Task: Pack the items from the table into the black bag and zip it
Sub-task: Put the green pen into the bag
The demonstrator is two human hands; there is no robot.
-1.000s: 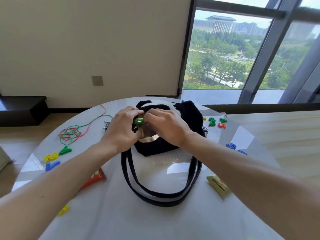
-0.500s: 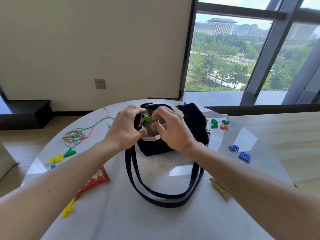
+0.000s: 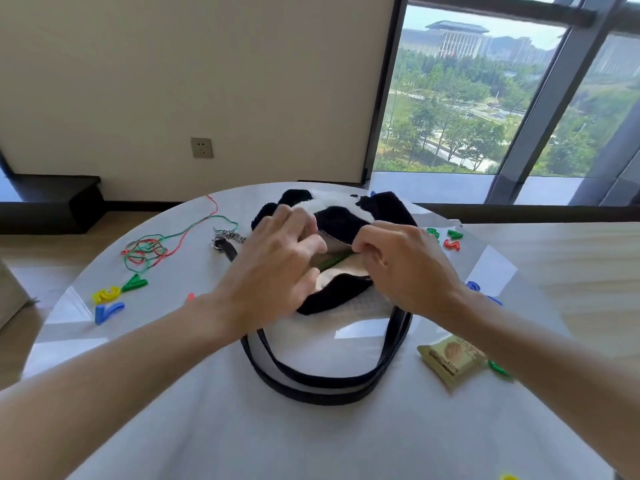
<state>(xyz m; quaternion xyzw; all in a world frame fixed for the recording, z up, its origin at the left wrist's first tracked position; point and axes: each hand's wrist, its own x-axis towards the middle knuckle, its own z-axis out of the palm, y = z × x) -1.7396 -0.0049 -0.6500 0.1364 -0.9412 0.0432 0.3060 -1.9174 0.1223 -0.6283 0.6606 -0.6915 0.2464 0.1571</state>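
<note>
The fuzzy black bag (image 3: 346, 216) with white patches lies at the table's centre, its zip mouth open and pale lining showing. A green piece (image 3: 331, 263) lies inside the opening. My left hand (image 3: 277, 261) holds the left side of the mouth, fingers over the upper rim and thumb at the lower one. On the right, my right hand (image 3: 408, 268) pinches the upper zip edge. The bag's black strap (image 3: 311, 386) loops toward me.
On the left lie red and green strings (image 3: 149, 249), plastic letters (image 3: 107, 296) and a chain with clip (image 3: 225, 237). Right of the bag sit more letters (image 3: 446, 239), blue pieces (image 3: 472, 285) and a snack packet (image 3: 450, 356). The round table's edge (image 3: 104, 261) curves behind these.
The green piece, held between both hands above the opening earlier, now lies inside the bag. My right hand has shifted to the zip edge, and my left spreads over the bag's left rim.
</note>
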